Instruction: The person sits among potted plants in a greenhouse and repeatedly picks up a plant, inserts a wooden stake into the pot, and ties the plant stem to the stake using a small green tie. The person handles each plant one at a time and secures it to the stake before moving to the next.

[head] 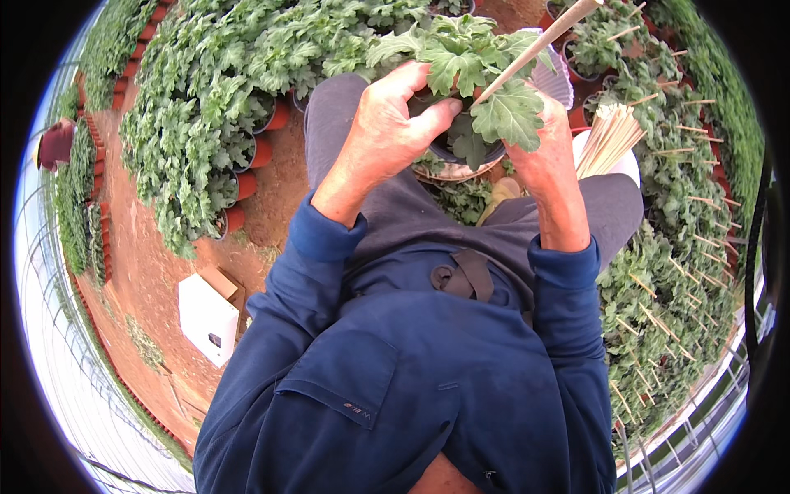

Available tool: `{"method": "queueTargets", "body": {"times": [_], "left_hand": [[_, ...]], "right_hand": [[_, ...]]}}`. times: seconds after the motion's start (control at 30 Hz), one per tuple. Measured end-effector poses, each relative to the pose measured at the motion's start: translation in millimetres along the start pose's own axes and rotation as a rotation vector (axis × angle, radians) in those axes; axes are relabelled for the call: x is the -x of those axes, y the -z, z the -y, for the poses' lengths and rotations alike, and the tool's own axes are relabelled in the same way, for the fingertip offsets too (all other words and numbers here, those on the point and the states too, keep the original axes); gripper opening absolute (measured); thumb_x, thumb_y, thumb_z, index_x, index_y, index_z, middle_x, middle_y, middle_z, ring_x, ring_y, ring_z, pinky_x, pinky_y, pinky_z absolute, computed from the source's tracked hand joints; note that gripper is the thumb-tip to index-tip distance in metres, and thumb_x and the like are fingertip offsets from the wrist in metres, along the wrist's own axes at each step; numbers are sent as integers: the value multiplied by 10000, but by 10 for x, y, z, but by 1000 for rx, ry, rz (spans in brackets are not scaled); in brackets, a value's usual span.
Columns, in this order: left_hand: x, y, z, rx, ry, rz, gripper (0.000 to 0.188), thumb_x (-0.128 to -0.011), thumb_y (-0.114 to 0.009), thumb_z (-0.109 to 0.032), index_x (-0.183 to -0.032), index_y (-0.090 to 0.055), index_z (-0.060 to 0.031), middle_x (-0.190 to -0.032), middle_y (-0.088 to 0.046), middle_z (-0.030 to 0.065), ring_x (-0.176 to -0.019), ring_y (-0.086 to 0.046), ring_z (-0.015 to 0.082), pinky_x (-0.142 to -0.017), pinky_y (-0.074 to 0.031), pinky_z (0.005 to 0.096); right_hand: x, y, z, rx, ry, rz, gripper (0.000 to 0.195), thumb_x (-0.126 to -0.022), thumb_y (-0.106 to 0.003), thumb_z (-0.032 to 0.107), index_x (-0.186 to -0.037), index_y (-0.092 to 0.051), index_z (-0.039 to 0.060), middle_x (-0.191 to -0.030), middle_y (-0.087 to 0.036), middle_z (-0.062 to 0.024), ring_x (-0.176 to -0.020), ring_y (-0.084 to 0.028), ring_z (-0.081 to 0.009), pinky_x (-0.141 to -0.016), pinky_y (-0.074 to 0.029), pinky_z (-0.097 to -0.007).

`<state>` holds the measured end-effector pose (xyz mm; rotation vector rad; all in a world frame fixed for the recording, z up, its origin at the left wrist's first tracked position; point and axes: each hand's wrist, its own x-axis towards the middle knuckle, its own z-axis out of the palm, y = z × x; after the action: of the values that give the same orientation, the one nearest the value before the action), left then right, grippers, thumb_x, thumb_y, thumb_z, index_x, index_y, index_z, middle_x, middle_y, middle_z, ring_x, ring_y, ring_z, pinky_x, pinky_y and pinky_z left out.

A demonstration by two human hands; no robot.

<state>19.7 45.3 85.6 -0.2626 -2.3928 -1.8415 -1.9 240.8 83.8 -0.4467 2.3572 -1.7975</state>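
Note:
A potted leafy plant (460,65), seemingly a chrysanthemum, stands before me between my knees. Its dark pot (460,154) shows a rim below the leaves. A slanting wooden stake (537,52) rises from among the leaves towards the upper right. On the plant's left side is my left hand (392,120), thumb reaching in near the stem and fingertips partly under leaves. My right hand (546,151) is at the other side, its fingers mostly behind a broad leaf. What either hand grips is hidden.
Potted plants (185,123) crowd the left and far side. On the right, staked plants (666,296) form a bed. A bundle of thin wooden sticks (611,139) stands in a white container (626,163) by my right knee. Left lies a white box (210,315); farther off is a person (57,145).

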Motion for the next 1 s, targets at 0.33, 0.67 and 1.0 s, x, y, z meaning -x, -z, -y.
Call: {"method": "queueTargets", "body": {"times": [0.33, 0.67, 1.0], "left_hand": [[57, -223, 84, -157, -126, -244, 212, -760, -688, -29, -969, -665, -3, -879, -672, 147, -808, -643, 292, -739, -509, 364], [119, -324, 110, -212, -217, -370, 187, -756, -684, -12, -933, -624, 9, -835, -610, 167, -747, -601, 367, -672, -505, 404], [119, -319, 92, -336, -287, -389, 216, -709, -688, -9, -909, -610, 14, -823, -579, 140, -731, -603, 346, -619, -499, 413]], "right_hand": [[44, 13, 14, 25, 64, 11, 187, -862, -655, 39, -1044, -696, 20, -925, -706, -43, -806, -657, -136, -738, -518, -298], [113, -33, -9, 112, 6, -85, 189, -878, -666, 48, -1059, -713, 23, -898, -715, -40, -798, -658, -113, -701, -514, -273], [152, -39, -89, 207, 34, -129, 224, -859, -726, 50, -1074, -688, 0, -923, -709, -32, -792, -628, -98, -699, -503, -265]]}}
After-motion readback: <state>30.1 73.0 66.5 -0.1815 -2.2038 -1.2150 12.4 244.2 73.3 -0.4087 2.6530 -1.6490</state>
